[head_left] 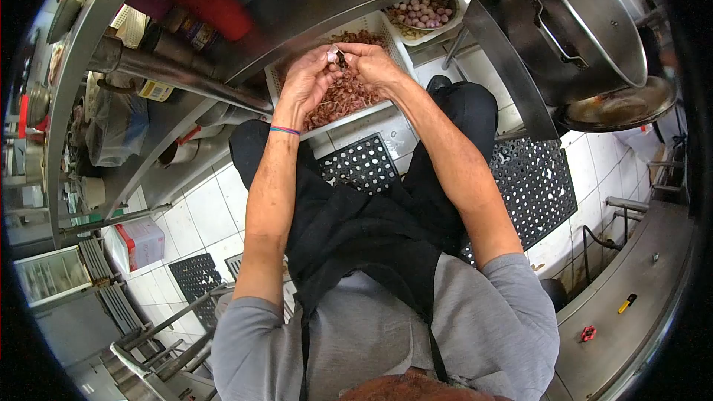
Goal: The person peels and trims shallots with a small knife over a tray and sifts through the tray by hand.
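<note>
Both my hands meet above a white crate (356, 116) filled with reddish-brown shallots or onion skins (345, 96). Between the fingertips of my left hand (308, 78) is a small pale pink shallot (333, 54). My right hand (371, 68) is beside it, its fingers closed on a small dark object (342, 60) that touches the shallot; its exact shape is too small to tell. Behind the crate to the right, a container of round, pale pink peeled shallots (423, 12) sits in a white tray (438, 38).
A steel shelf edge (297, 30) runs just beyond my hands. At the right stand a large steel pot (572, 30) and a pan (616, 106). Black perforated mats (531, 186) lie on the white tiled floor. A red-and-white box (141, 243) is at the left.
</note>
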{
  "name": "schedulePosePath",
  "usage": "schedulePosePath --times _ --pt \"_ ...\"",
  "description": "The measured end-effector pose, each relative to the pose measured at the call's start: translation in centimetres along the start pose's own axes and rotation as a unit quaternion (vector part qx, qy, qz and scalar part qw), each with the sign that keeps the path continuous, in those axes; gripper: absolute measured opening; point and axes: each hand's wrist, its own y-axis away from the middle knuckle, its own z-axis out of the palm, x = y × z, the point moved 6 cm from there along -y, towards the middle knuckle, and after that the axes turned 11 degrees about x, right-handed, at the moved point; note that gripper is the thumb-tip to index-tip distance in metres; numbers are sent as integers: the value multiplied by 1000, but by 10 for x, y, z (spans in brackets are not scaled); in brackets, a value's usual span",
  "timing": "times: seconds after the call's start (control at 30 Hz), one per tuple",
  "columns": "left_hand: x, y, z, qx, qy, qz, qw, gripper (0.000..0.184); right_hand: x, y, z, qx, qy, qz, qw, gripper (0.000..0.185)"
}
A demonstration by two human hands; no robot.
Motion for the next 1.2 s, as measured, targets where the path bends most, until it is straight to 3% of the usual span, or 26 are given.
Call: schedulePosePath --times 0.13,0.33,0.73,0.83,1.03,1.2 --pt "-1 0 7 -37 -4 -11 999 28 -9 5 0 48 -37 -51 997 31" --pt "-5 -2 1 2 18 -43 999 25 4 -16 -8 101 8 -130 986 33" --pt "-14 -18 -16 51 130 -67 988 16 -15 4 -9 91 45 -113 988 33" --pt "-15 -19 -20 37 111 -24 993 18 -9 -4 -10 90 49 -143 984 33" --pt "-14 -16 -22 56 49 -33 997 21 -3 -15 -17 115 17 -155 981 33" --pt "-12 -11 -18 88 51 -35 994 26 -13 -7 -29 195 150 -203 948 32"
